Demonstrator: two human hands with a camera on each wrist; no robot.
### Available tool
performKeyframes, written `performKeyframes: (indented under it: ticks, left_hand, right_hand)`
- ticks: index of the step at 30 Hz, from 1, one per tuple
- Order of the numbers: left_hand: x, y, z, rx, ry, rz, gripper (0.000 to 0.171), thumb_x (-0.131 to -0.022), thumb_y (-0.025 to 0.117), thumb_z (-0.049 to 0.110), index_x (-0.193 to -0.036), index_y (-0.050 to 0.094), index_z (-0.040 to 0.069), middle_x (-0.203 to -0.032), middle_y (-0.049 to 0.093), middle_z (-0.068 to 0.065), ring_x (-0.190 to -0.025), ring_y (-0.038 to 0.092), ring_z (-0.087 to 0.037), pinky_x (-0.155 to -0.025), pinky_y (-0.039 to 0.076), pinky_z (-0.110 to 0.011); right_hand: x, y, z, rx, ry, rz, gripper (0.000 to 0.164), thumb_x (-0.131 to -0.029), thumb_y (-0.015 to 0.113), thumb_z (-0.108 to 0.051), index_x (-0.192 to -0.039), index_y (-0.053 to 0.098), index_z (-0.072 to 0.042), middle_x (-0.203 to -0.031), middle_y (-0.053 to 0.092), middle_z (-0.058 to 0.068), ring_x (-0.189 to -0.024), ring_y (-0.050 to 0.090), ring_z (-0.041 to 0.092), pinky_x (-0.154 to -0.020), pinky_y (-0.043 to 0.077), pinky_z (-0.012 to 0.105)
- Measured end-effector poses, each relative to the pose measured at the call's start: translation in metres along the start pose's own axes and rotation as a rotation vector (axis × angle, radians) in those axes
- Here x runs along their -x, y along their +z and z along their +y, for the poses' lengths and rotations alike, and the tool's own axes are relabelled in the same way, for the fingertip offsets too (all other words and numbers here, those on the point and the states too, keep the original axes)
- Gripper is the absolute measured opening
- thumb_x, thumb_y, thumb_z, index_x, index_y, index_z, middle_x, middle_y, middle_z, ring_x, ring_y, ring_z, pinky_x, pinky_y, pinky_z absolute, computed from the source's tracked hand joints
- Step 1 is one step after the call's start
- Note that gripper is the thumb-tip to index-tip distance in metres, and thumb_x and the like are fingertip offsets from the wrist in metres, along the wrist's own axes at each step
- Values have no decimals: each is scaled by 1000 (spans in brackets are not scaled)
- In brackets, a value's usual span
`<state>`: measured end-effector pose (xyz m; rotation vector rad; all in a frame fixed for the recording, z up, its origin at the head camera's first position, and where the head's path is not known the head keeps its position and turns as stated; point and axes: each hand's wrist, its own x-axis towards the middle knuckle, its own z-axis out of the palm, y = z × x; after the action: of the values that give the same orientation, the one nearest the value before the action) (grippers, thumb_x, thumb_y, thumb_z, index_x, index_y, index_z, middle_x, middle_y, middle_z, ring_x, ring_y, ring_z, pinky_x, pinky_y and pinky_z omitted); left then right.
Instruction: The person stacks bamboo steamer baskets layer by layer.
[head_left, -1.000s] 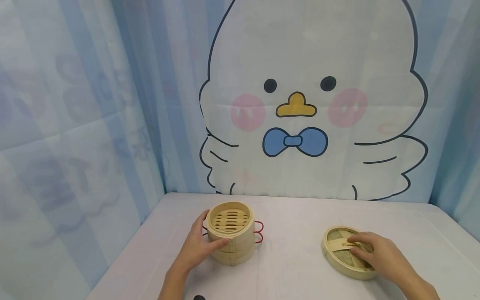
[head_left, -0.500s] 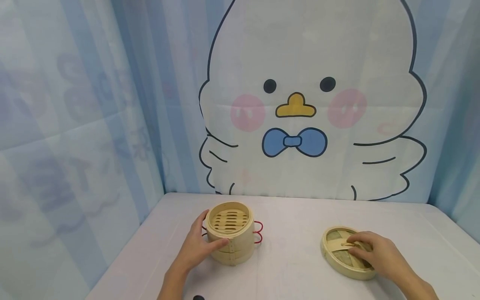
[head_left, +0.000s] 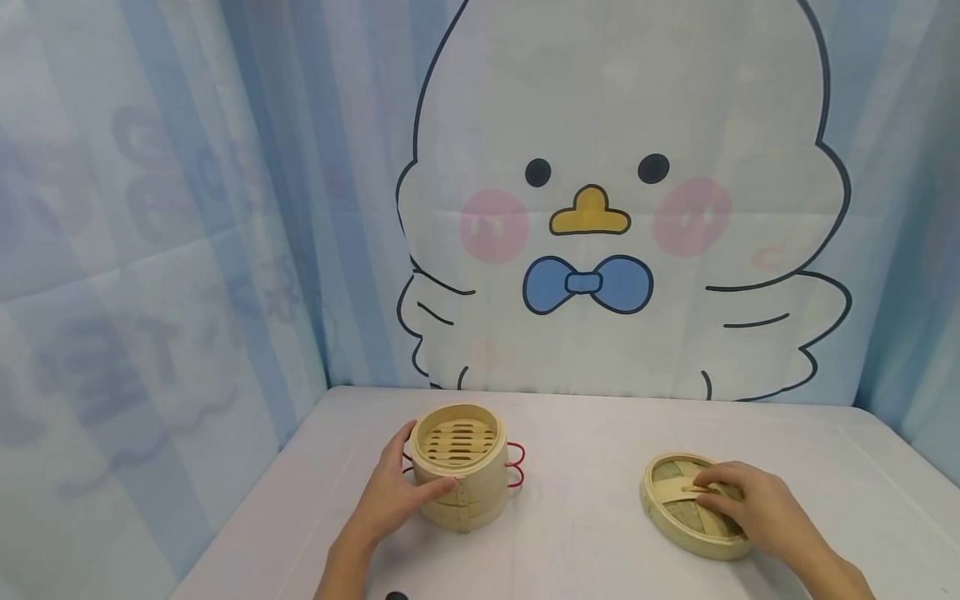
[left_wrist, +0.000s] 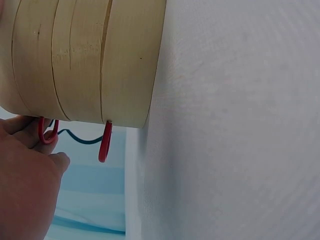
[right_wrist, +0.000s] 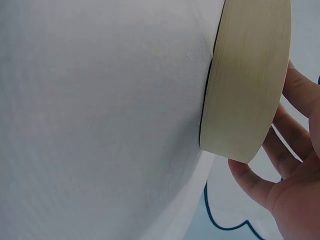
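A stack of bamboo steamer baskets (head_left: pixel 467 492) stands left of centre on the table, its slatted top tier uncovered and red loops at its sides. My left hand (head_left: pixel 390 492) holds its left side, thumb across the front and fingers behind. In the left wrist view, the stacked tiers (left_wrist: pixel 77 60) sit on the cloth, with a red loop (left_wrist: pixel 105 142) near the fingers. At right, the woven steamer lid (head_left: pixel 693 517) lies flat on the table. My right hand (head_left: pixel 757 508) pinches the small loop at its middle. In the right wrist view, the lid's rim (right_wrist: pixel 245 85) touches the cloth.
White cloth covers the table (head_left: pixel 570 500). A small black round thing (head_left: pixel 397 596) shows at its front edge, beside the left forearm. Behind hangs a curtain (head_left: pixel 630 108) with a printed cartoon bird, and a blue striped curtain (head_left: pixel 150 250) stands on the left.
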<state>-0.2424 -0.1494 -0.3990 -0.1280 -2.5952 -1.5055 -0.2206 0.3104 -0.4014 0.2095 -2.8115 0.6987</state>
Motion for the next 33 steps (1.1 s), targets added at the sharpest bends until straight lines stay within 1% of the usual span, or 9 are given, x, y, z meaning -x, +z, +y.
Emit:
performKeyframes:
  ticks: [9, 14, 18, 25, 33]
  left_hand:
    - [-1, 1, -1, -3, 3, 2, 114, -72, 90, 49, -157, 29, 4, -158, 32, -23, -142, 33, -44, -108, 33, -68]
    - [-1, 1, -2, -11, 3, 0, 115, -72, 89, 51, -157, 28, 4, -158, 32, -23, -140, 36, -44, -107, 36, -67]
    - [0, 0, -1, -12, -1, 2, 115, -72, 90, 51, -157, 28, 4, -158, 31, -23, -141, 35, -44, -107, 35, -67]
    - [0, 0, 0, -13, -12, 1, 115, -72, 90, 50, -157, 28, 5, -158, 31, -23, -142, 33, -44, -108, 32, -68]
    - [0, 0, -1, -5, -11, -2, 114, -72, 90, 50, -157, 28, 5, -159, 31, -22, -142, 34, -44, -108, 34, -67]
  right_hand:
    - [1, -1, -2, 16, -4, 8, 14, -84, 82, -17, -96, 75, -13, -110, 69, 19, -109, 60, 50, -91, 48, 65]
    - [2, -2, -4, 20, -30, 48, 14, -84, 82, -16, -96, 75, -12, -108, 70, 18, -108, 61, 49, -89, 49, 64]
    - [1, -3, -7, 17, -49, 75, 15, -84, 82, -15, -96, 75, -12, -108, 70, 18, -108, 61, 49, -90, 48, 64]
    - [0, -5, -12, 8, -40, 87, 16, -84, 82, -18, -97, 76, -11, -110, 70, 18, -109, 61, 49, -91, 47, 65]
    - [-2, -5, -22, -10, -41, 100, 16, -85, 82, -18, -98, 76, -11, -111, 69, 19, -111, 60, 49, -92, 46, 65]
